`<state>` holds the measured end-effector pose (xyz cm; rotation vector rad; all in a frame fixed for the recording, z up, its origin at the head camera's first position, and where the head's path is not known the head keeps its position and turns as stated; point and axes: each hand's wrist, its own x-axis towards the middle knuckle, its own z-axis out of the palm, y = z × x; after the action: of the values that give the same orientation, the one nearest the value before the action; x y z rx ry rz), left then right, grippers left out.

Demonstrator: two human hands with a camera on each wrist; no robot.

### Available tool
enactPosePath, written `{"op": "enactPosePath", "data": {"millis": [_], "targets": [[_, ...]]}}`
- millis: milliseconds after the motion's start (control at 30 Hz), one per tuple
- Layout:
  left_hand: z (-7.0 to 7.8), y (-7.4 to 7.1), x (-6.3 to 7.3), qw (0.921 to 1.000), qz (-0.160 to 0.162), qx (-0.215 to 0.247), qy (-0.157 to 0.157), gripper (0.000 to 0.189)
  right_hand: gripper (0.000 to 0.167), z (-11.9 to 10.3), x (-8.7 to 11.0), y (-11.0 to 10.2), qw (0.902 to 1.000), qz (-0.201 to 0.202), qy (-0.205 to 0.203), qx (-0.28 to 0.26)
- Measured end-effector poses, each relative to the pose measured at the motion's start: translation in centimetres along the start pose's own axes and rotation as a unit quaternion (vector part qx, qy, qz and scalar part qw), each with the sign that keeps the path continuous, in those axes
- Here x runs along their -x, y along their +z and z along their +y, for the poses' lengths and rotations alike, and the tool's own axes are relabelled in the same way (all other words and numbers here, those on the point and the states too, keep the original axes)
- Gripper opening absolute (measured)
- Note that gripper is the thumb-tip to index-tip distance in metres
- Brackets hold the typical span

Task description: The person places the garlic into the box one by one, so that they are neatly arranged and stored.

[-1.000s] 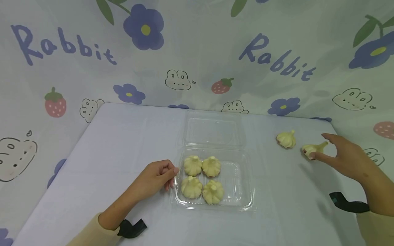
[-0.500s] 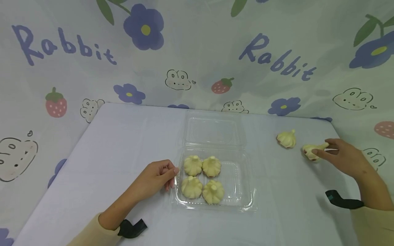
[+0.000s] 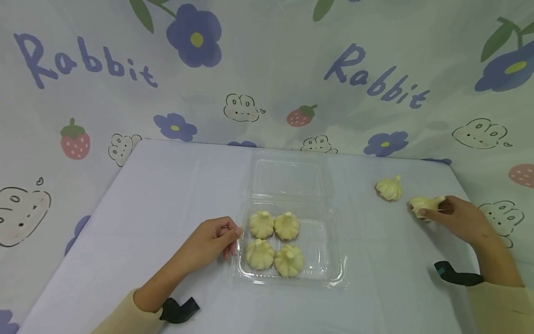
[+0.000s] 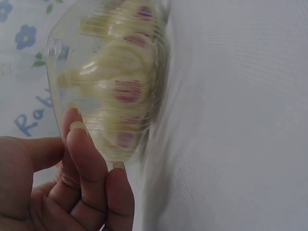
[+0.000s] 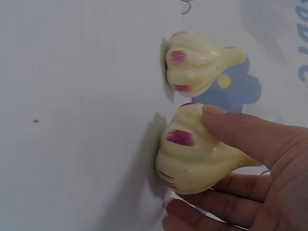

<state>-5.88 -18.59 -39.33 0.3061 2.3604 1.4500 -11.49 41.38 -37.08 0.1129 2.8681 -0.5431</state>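
Note:
In the head view my right hand (image 3: pixel 464 219) holds a garlic bulb (image 3: pixel 423 204) at the right of the table, thumb on its near side and fingers on its far side. Purple patches mark this bulb in the right wrist view, where its stem points towards my palm. Just beyond it stands another garlic bulb (image 5: pixel 192 65). My left hand (image 3: pixel 212 241) pinches the left rim of a clear plastic container (image 3: pixel 333 241) between thumb and fingers. Several garlic bulbs (image 3: pixel 261 225) sit upright in its left and middle part, pressed near its wall in the left wrist view.
The container's clear lid (image 3: pixel 289 178) lies folded back flat behind it. A white cloth (image 3: pixel 175 185) covers the table. Behind the table hangs a printed curtain (image 3: pixel 267 55) with flowers, rabbits and strawberries.
The right hand has moved slightly left and its fingers have closed around the right-hand garlic bulb. The left hand and the container have stayed put.

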Motion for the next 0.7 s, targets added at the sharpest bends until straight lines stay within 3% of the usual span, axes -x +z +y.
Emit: {"op": "enactPosePath", "data": {"millis": [700], "targets": [[0.1, 0.0, 0.1, 1.0, 0.001, 0.001, -0.003, 0.028, 0.084, -0.2, 0.1, 1.1, 0.9996, 0.018, 0.02, -0.012]]}}
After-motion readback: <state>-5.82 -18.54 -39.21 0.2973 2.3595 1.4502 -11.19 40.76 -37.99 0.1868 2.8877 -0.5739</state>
